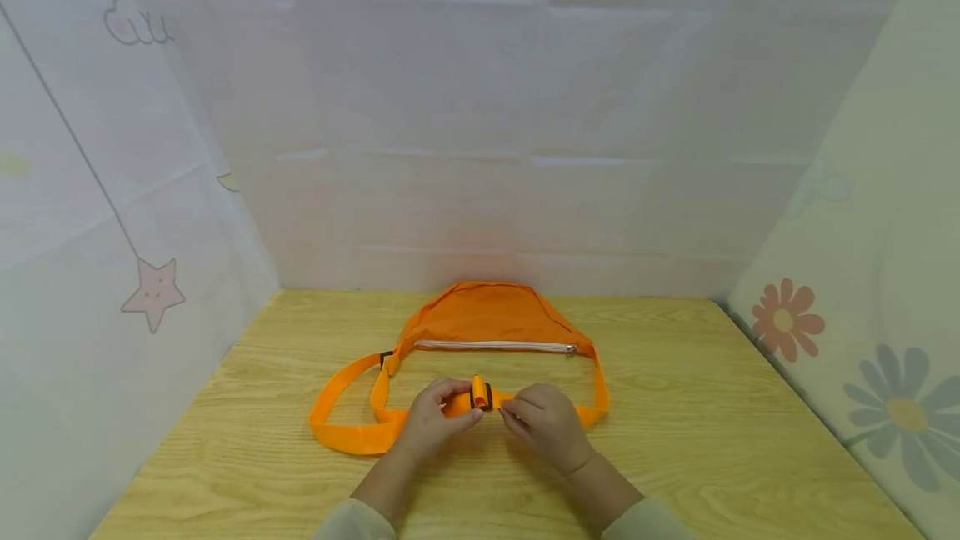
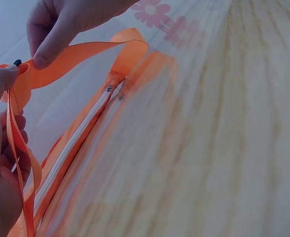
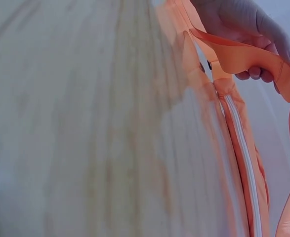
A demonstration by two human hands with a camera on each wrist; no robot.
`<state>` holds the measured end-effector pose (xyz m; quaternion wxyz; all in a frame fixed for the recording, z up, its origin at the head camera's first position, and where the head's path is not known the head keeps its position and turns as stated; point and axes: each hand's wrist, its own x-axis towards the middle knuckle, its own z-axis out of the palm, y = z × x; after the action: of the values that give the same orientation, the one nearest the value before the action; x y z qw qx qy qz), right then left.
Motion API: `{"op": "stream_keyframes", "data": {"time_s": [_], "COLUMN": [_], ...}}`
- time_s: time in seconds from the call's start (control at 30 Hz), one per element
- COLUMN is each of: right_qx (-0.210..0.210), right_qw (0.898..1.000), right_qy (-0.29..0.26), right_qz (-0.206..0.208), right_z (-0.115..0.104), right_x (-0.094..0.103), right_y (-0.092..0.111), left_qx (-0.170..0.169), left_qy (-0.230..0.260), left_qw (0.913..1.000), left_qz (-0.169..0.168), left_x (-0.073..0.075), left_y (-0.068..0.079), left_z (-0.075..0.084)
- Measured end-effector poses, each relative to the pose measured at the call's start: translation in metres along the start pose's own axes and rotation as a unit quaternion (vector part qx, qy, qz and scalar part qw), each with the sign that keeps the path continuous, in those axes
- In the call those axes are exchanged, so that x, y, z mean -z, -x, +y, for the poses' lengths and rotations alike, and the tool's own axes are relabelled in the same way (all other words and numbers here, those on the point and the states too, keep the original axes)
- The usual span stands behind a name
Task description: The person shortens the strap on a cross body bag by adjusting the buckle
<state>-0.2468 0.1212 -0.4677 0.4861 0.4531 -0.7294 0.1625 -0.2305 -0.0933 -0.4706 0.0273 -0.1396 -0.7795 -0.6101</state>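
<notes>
An orange waist bag (image 1: 491,315) lies at the back of the table, its white zipper (image 1: 495,346) running along the near edge. Its orange strap (image 1: 352,440) loops toward me. My left hand (image 1: 431,423) holds the strap at a black slider buckle (image 1: 489,397), with thumb and fingers on either side and a small loop of webbing standing up through the buckle. Just right of the buckle, my right hand (image 1: 553,427) pinches the strap between thumb and fingers. The left wrist view shows the webbing (image 2: 65,61) stretching between both hands.
A second black slider (image 1: 386,358) sits on the strap near the bag's left end. The wood-grain table (image 1: 712,440) is bordered by printed cloth walls (image 1: 487,123) at the back and both sides.
</notes>
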Motion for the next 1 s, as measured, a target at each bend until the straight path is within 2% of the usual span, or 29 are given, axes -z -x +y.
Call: {"op": "stream_keyframes", "data": {"time_s": [0.17, 0.5, 0.77, 1.0], "right_qx": [0.002, -0.012, -0.028, -0.014], "right_qw": [1.0, 1.0, 1.0, 1.0], "right_qy": [-0.002, 0.003, 0.001, -0.004], "right_qz": [0.001, -0.01, -0.004, 0.007], "right_z": [-0.002, 0.002, 0.008, 0.008], "right_x": [-0.001, 0.001, 0.003, 0.004], "right_y": [-0.001, 0.003, 0.01, 0.008], "left_qx": [-0.002, 0.011, 0.013, 0.012], "left_qy": [0.005, 0.005, -0.005, -0.001], "left_qw": [1.0, 0.9998, 0.9994, 0.9996], "left_qz": [-0.005, 0.018, 0.03, 0.024], "left_x": [0.0, 0.001, 0.002, 0.003], "left_y": [0.0, -0.001, -0.003, -0.001], "left_z": [0.0, 0.0, -0.001, 0.0]}}
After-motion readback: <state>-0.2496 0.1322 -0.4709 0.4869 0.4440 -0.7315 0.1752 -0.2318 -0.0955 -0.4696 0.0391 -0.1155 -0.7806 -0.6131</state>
